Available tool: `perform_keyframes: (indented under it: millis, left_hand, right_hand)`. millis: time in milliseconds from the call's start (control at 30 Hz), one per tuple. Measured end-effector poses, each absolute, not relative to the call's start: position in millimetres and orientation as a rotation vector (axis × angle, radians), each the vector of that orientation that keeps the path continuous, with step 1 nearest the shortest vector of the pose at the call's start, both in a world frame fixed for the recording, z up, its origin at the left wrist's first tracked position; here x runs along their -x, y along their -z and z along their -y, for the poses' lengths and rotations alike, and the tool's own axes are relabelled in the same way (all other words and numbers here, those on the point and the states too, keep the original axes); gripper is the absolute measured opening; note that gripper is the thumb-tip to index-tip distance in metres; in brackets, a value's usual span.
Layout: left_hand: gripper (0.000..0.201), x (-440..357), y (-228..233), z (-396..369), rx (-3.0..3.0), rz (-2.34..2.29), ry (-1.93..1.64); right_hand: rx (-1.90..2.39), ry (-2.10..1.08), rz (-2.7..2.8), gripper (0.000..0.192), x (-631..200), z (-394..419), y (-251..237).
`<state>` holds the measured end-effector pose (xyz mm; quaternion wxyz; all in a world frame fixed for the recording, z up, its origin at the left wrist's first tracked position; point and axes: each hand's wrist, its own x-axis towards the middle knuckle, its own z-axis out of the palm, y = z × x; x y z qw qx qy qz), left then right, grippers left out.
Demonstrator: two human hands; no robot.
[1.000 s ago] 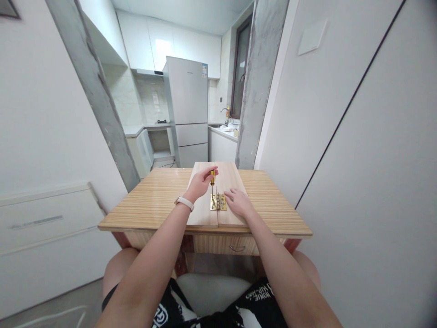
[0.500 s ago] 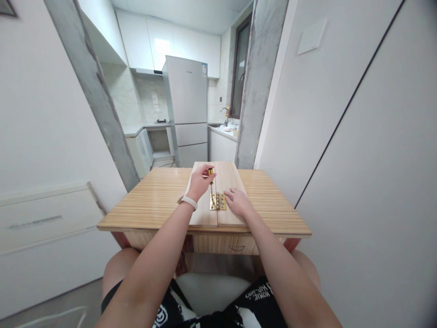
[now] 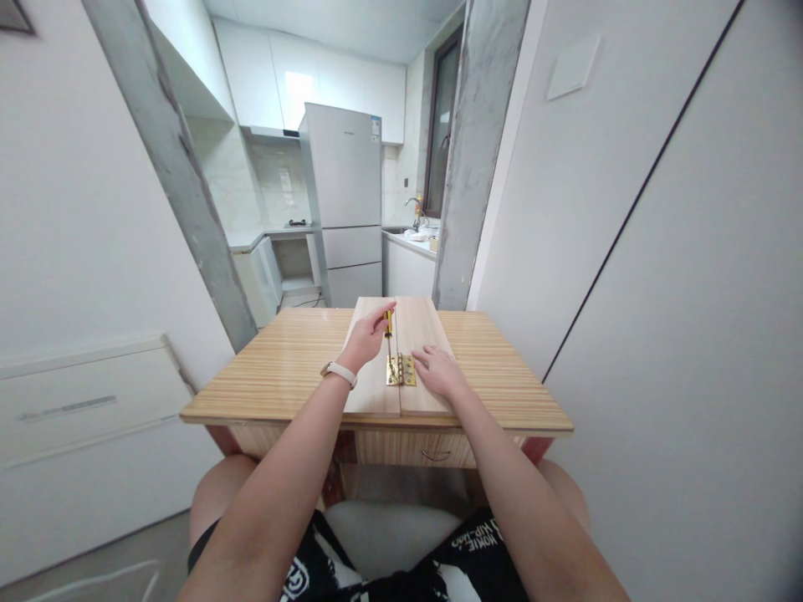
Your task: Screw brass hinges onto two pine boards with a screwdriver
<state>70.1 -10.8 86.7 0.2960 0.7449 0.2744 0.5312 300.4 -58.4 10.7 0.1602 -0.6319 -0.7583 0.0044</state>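
Two pale wooden boards lie side by side, the left board (image 3: 370,400) and the right board (image 3: 419,319). A brass hinge (image 3: 400,370) spans their seam near the front, with screws showing in its right leaf. My left hand (image 3: 370,331), with a pale-banded watch at the wrist, holds the yellow-and-black handle of a screwdriver (image 3: 388,323) between thumb and fingers. The screwdriver stands upright, its shaft reaching down to the hinge's left leaf. My right hand (image 3: 437,369) rests with fingers spread on the right board, fingertips beside the hinge.
The boards lie on a striped wooden table (image 3: 276,368) with a drawer handle (image 3: 436,456) at its front. White walls stand close on both sides. Beyond the table are a grey fridge (image 3: 348,176) and a sink tap (image 3: 415,205).
My left hand has shifted slightly left around the screwdriver handle, its index finger now stretched out along the top. The right hand and the hinge stay put.
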Motion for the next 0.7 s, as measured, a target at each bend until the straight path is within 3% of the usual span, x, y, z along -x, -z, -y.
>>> perform_keyframes:
  millis: [500, 700]
  left_hand:
    - [0.035, -80, -90, 10, -1.966, -0.908, -1.561]
    - [0.035, -82, -89, 7, -1.946, -0.764, -1.520]
  right_hand:
    - [1.800, 0.016, 2.163, 0.050, -300, 58, -10]
    - [1.815, -0.006, 2.150, 0.051, -300, 58, -8]
